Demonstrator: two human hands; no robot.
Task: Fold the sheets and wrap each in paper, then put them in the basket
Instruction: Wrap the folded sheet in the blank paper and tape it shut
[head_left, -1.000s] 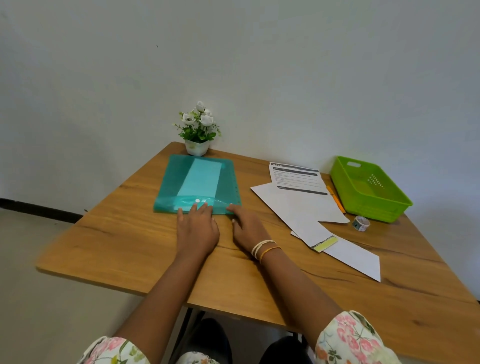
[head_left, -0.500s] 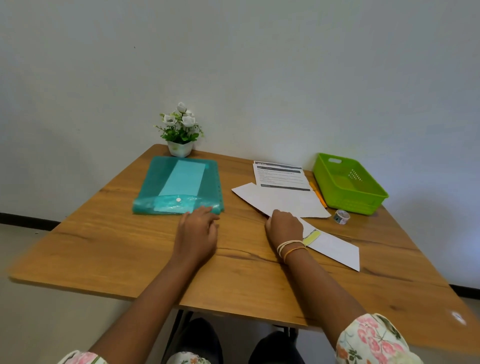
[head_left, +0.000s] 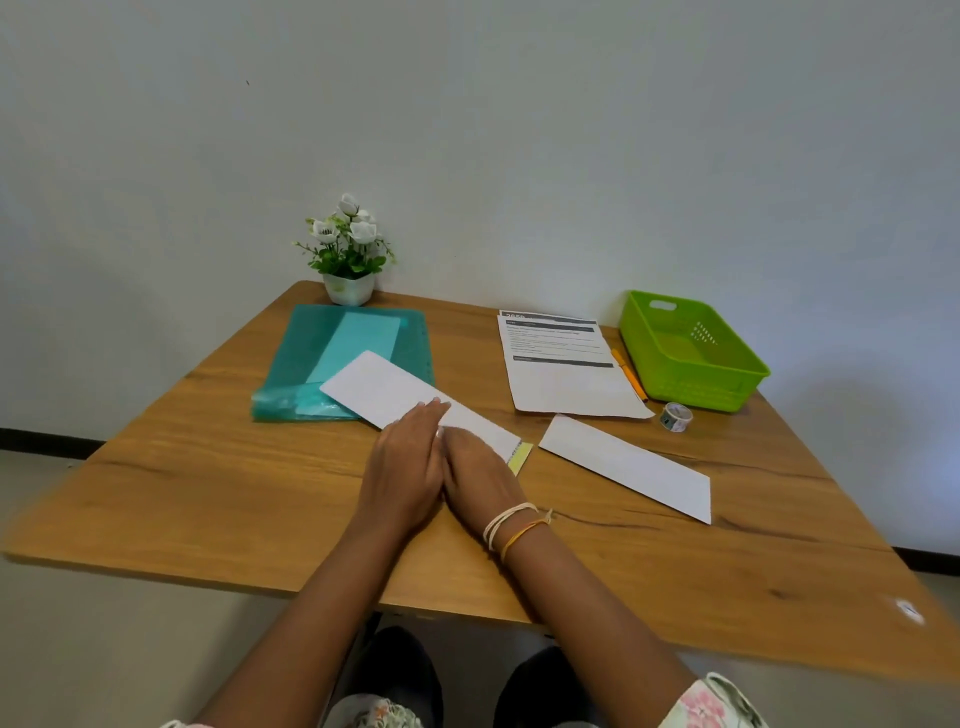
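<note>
- While both hands sit side by side, left hand lies flat, fingers straight on folded white sheet.
- Right hand rests on the same sheet, fingers hidden, grip unclear.
- Green basket well apart, far right.

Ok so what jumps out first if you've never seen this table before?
Probably the two hands, left hand and right hand, pressing side by side on a folded white sheet mid-table, its far end overlapping a teal folder. Then the bright green basket at the far right, beside a tape roll.
</note>
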